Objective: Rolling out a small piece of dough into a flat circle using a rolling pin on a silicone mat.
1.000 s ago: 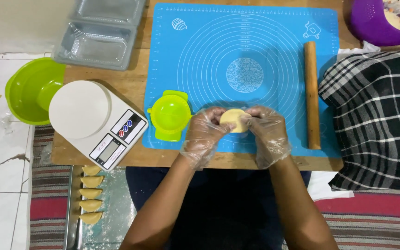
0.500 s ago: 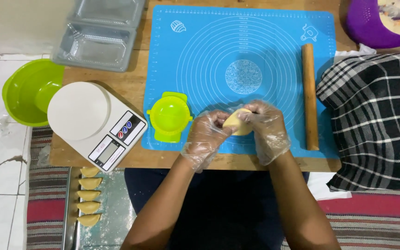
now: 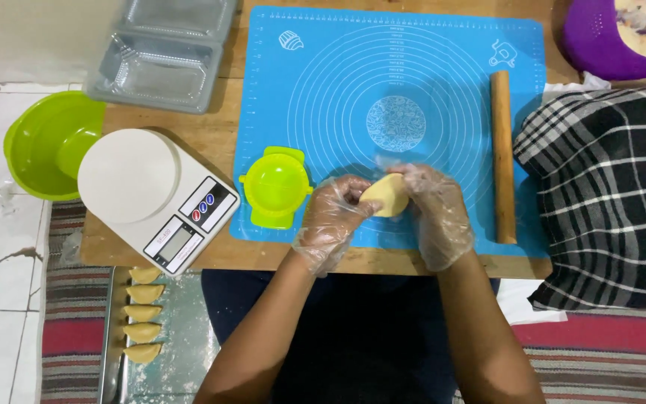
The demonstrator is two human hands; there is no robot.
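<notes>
Both my hands wear thin clear plastic gloves and meet over the near edge of a blue silicone baking mat [image 3: 428, 52]. A pale yellow, half-folded piece of dough [image 3: 386, 196] is pinched between them. My left hand [image 3: 334, 213] grips its left side with the fingertips. My right hand [image 3: 435, 209] cups its right side. A lime-green plastic dumpling press [image 3: 274, 187] lies open on the mat just left of my left hand. A wooden rolling pin [image 3: 502, 153] lies lengthwise to the right of my right hand.
A white kitchen scale [image 3: 151, 194] stands on the low wooden table, left of the press. A green bowl [image 3: 46, 142] sits on the floor, clear plastic trays [image 3: 158, 67] at the back left. Several folded pastries [image 3: 143, 314] line a floured metal tray below. A checked cloth [image 3: 607, 194] and purple bowl [image 3: 600, 37] are right.
The dough has gone from a round open disc to a folded half-moon, and my fingers have shifted along its edge. The hands stay in the same spot.
</notes>
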